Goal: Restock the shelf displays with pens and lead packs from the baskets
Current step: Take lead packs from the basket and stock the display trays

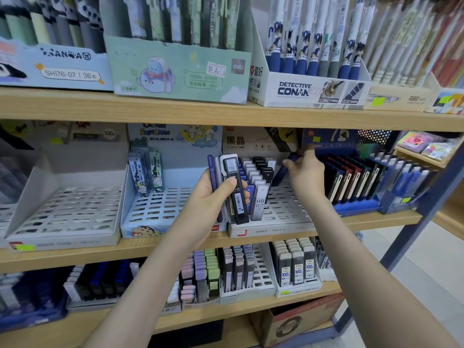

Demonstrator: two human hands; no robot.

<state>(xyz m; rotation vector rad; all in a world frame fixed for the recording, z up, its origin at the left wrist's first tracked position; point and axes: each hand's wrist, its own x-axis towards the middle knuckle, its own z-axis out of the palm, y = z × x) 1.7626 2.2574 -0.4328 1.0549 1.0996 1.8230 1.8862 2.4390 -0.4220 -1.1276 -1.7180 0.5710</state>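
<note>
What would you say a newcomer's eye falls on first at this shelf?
Most likely the left hand at the centre, gripping a bunch of lead packs in front of the middle shelf. Just right of it, the right hand pinches a blue pack over a partly filled white tray. On the top shelf, the Detective Conan pen box stands out.

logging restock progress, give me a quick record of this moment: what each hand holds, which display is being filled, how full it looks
left hand: grips a bundle of lead packs, black and purple
right hand: pinches one dark blue lead pack, tilted over the display
target: white slotted display on the middle shelf, packs marked HB 0.7
fill: packs stand at left and back; front right slots bare
neighbour: Shin-chan display, few packs at back left
</note>
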